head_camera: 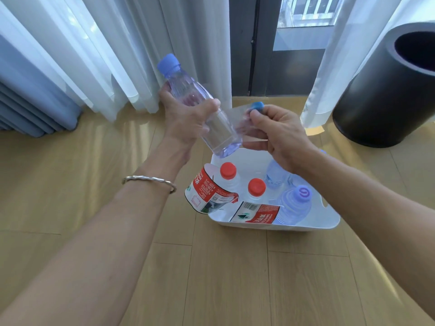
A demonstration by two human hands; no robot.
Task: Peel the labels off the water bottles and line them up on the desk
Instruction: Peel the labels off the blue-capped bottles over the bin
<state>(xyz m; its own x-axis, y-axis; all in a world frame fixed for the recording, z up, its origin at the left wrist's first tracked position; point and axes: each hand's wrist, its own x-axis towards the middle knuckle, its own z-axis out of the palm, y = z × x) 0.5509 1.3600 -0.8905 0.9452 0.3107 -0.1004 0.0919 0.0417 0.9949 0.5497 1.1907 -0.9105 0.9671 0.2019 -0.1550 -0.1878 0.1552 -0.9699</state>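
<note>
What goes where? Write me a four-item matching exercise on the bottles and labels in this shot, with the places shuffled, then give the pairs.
Column one
1. blue-capped bottle
2. clear label
3. curled red label
4. purple-capped bottle

Column two
A. standing inside the white basket
B. gripped, tilted, by the left hand
C. hanging over the basket's left edge
D. pinched by the right hand

Pairs: 1-B, 2-D, 3-C, 4-A
</note>
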